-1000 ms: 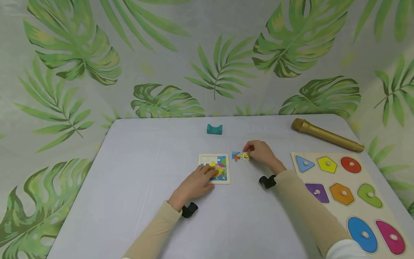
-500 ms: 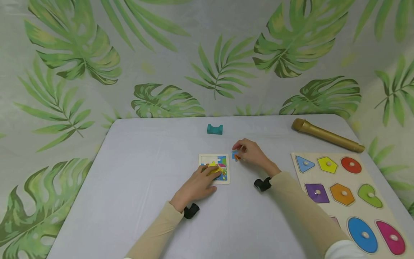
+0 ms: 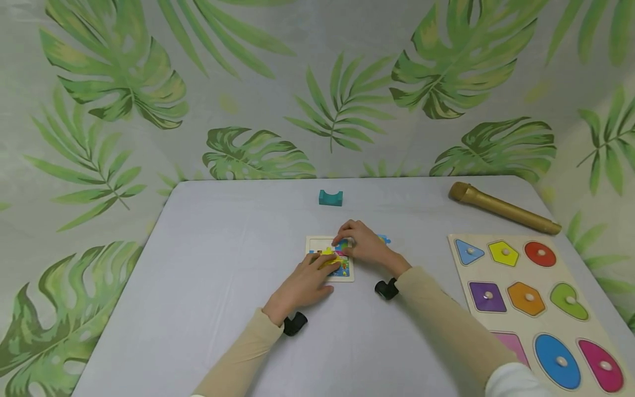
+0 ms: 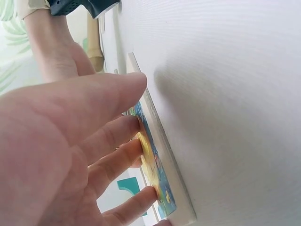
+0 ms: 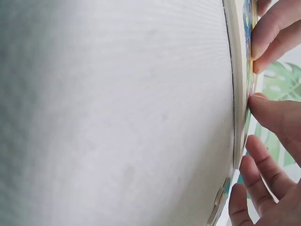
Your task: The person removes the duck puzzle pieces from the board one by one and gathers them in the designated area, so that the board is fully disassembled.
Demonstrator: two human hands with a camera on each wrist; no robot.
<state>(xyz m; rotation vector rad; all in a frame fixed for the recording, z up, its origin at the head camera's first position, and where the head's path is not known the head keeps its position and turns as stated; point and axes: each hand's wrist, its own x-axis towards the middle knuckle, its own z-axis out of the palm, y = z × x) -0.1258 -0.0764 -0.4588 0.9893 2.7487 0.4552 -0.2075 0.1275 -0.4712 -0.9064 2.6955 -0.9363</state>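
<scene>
A small jigsaw puzzle (image 3: 350, 271) in a pale wooden frame lies mid-table, its picture yellow, blue and green. A pale gap shows at its upper left. My left hand (image 3: 306, 275) rests its outstretched fingertips on the picture, as the left wrist view also shows; the thumb (image 4: 127, 89) is held off to the side. At the upper right of the puzzle, my right hand (image 3: 364, 245) has its thumb (image 5: 261, 106) on the picture and bent fingers beside it. Whether it pinches a piece I cannot tell. A loose blue puzzle piece (image 3: 384, 239) peeks out behind this hand.
A teal arched block (image 3: 331, 198) stands behind the puzzle. On the right lies a wooden shape board (image 3: 458, 245) with coloured knobbed pieces, partly under the right forearm. Beyond it is a gold microphone (image 3: 503, 208). Leaf-patterned cloth (image 3: 258, 94) hangs behind the white table.
My right hand has moved left from the loose pieces to the puzzle's upper right, now hiding where the blue-and-orange piece lay. The left hand stays on the puzzle, shifted only slightly.
</scene>
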